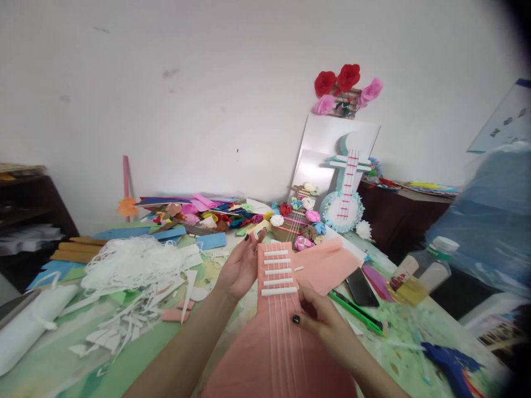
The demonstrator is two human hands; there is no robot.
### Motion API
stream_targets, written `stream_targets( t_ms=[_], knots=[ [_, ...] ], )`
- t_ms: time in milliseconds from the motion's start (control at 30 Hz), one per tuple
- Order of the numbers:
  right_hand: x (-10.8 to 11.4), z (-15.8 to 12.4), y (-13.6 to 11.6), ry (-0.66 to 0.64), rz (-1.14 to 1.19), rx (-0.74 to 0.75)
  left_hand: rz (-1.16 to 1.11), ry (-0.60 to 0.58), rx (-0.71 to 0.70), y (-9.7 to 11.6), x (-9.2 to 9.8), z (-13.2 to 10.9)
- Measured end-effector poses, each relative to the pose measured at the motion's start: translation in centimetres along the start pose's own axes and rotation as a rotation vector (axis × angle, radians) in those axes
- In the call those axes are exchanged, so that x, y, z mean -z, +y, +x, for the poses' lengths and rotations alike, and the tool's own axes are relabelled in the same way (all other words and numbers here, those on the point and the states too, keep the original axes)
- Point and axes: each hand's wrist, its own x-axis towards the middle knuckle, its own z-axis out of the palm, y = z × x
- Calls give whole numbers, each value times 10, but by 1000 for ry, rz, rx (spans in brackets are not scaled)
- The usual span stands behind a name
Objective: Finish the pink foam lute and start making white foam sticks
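A pink paper guitar (286, 342) lies in front of me, its neck pointing away. Several white strings (282, 320) run along it, crossed by white strips (277, 282) on the neck. At the far left edge of the neck is my left hand (240, 268), its fingers bent around the edge and fingertips partly hidden. My right hand (321, 318) hovers at the neck's right side, thumb and index finger apart near the outermost string. A small white strip (299, 268) lies on pink paper (327, 262) beside the neck.
White string (133, 262) and paper scraps (120, 320) are heaped left. On the right lie a green cutter (357, 312), a phone (362, 287), a bottle (423, 271) and a blue glue gun (450, 365). Decorated paper guitars (346, 190) and paper flowers (348, 77) stand behind.
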Motion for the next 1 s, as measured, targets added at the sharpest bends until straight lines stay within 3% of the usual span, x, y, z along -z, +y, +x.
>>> stream_targets(
  t_ms=[100,267,367,467,567,667,800,1000],
  knots=[
    [0,0,1,-7,4,-2,-64,82,-18,3,0,2],
    [2,-3,5,17,-13,-15,-151,-54,-162,36,19,0],
    [3,-5,6,31,-33,-21,-40,53,-327,61,38,-5],
    [2,-6,7,36,-56,-24,278,291,-448,71,50,-13],
    [1,-5,7,34,-89,-20,585,427,-408,63,49,-25],
    [0,-4,5,28,-126,-23,693,342,-313,46,35,-37],
    [-2,-5,4,22,-164,-27,642,175,-211,27,14,-46],
    [-3,-4,5,10,-169,-50,488,194,-206,14,8,-42]
  ],
)
